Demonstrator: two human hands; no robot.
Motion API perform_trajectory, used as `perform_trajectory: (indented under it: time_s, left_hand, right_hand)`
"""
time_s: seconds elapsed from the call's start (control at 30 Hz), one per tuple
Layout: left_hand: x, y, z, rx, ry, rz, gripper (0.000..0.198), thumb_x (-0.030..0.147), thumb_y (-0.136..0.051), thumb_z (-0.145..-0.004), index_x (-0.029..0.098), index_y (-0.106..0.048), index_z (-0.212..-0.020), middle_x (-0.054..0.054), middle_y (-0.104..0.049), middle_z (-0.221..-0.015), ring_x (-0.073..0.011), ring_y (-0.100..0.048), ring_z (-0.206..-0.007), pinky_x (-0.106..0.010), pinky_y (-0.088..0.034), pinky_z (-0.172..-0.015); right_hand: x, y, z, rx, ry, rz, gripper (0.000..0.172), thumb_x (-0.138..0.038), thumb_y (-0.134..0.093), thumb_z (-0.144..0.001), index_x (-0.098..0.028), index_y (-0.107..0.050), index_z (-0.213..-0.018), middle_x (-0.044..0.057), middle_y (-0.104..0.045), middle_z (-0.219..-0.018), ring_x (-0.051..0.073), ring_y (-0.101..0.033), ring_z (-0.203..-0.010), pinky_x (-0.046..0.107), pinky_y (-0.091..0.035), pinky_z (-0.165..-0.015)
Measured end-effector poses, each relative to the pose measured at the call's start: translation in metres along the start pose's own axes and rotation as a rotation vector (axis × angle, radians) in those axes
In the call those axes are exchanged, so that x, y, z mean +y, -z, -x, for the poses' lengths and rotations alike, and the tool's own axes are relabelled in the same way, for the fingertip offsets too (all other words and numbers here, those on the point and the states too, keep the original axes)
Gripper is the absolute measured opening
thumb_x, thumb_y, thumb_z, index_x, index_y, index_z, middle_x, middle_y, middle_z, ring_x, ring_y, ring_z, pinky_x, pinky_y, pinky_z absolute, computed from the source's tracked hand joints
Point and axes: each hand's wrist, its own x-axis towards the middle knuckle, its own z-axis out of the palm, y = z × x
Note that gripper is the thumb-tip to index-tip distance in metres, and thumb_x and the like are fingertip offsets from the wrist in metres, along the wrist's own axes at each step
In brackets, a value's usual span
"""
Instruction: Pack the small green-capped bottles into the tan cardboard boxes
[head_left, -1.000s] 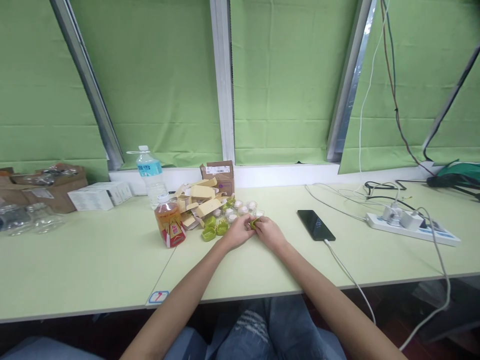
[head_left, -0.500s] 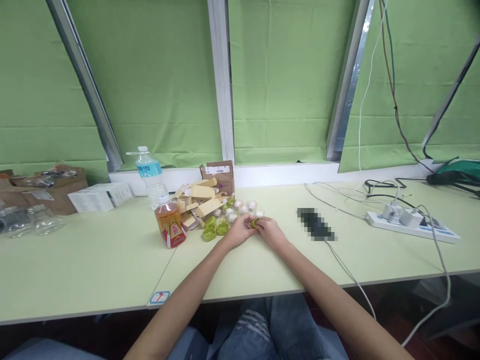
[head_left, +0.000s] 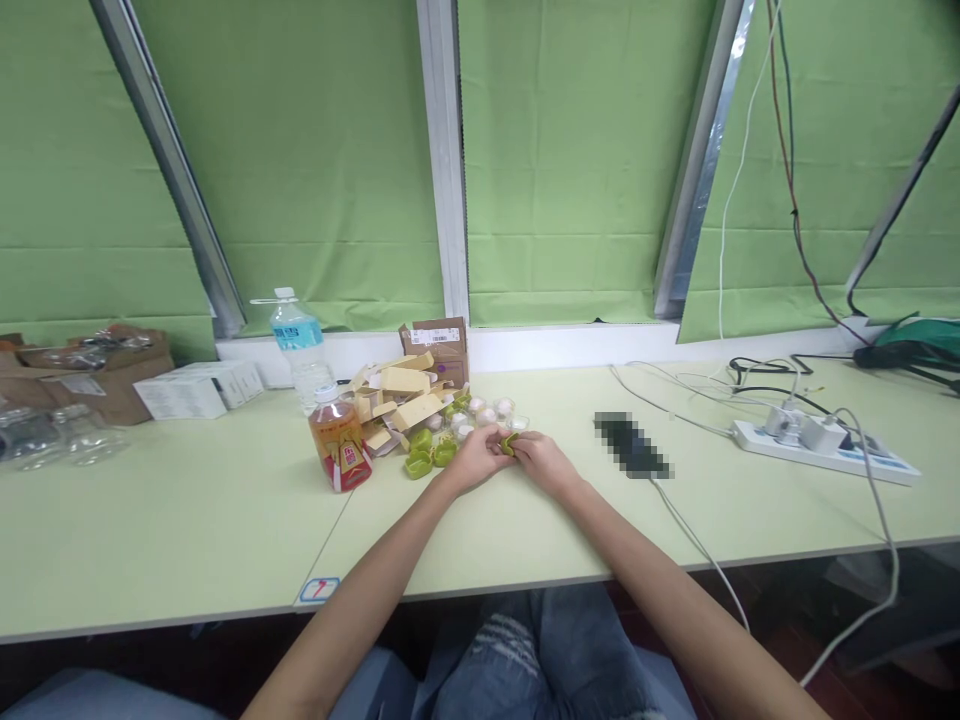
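My left hand (head_left: 475, 459) and my right hand (head_left: 541, 461) meet on the pale green table (head_left: 225, 530), fingers pinched together round a small green plastic piece (head_left: 509, 443). Most of that piece is hidden by my fingers. Just left of my left hand lie more green pieces (head_left: 424, 455). Behind my hands sit several small clear cups with white contents (head_left: 487, 414). A heap of tan cardboard pieces (head_left: 397, 400) lies further back left.
An orange drink bottle (head_left: 340, 446) and a water bottle (head_left: 298, 345) stand left of the heap. A small cardboard box (head_left: 439, 350) stands by the sill. A phone (head_left: 631, 446) with a white cable lies right. A power strip (head_left: 821, 447) sits far right; white boxes (head_left: 199, 388) far left.
None apart from a slight shift of the camera; both hands stay pinched together on the green piece in the same spot.
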Motion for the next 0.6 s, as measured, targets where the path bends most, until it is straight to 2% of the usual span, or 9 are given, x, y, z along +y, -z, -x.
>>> perform_trajectory:
  time_s: [0.17, 0.3, 0.6]
  left_hand:
    - [0.0028, -0.0007, 0.0015, -0.043, -0.011, -0.025, 0.032, 0.021, -0.080, -0.070, 0.013, -0.068, -0.099, -0.003, -0.068, -0.086, -0.0126, -0.056, -0.068, -0.026, -0.043, -0.065]
    - [0.0050, -0.0005, 0.0022, -0.052, -0.031, -0.056, 0.029, 0.018, -0.075, -0.073, 0.013, -0.068, -0.101, -0.003, -0.068, -0.089, -0.0125, -0.055, -0.069, -0.026, -0.044, -0.067]
    - [0.0071, 0.0001, 0.0005, -0.072, -0.071, -0.159, 0.026, 0.016, -0.071, -0.075, 0.014, -0.070, -0.101, -0.003, -0.069, -0.089, -0.0135, -0.057, -0.070, -0.026, -0.046, -0.069]
  right_hand:
    - [-0.0022, 0.0001, 0.0015, -0.047, 0.000, 0.084, 0.027, -0.006, -0.053, -0.094, -0.017, -0.073, -0.080, 0.009, -0.073, -0.092, 0.019, -0.065, -0.086, 0.026, -0.048, -0.080]
    - [-0.0051, -0.0011, 0.0012, -0.010, -0.032, 0.082, 0.028, -0.008, -0.052, -0.095, -0.017, -0.075, -0.083, 0.010, -0.073, -0.098, 0.020, -0.066, -0.090, 0.026, -0.048, -0.083]
    - [-0.0053, -0.0017, -0.0013, 0.110, -0.146, -0.067, 0.025, 0.001, -0.058, -0.083, -0.018, -0.071, -0.072, 0.003, -0.070, -0.076, 0.014, -0.060, -0.071, 0.022, -0.041, -0.068]
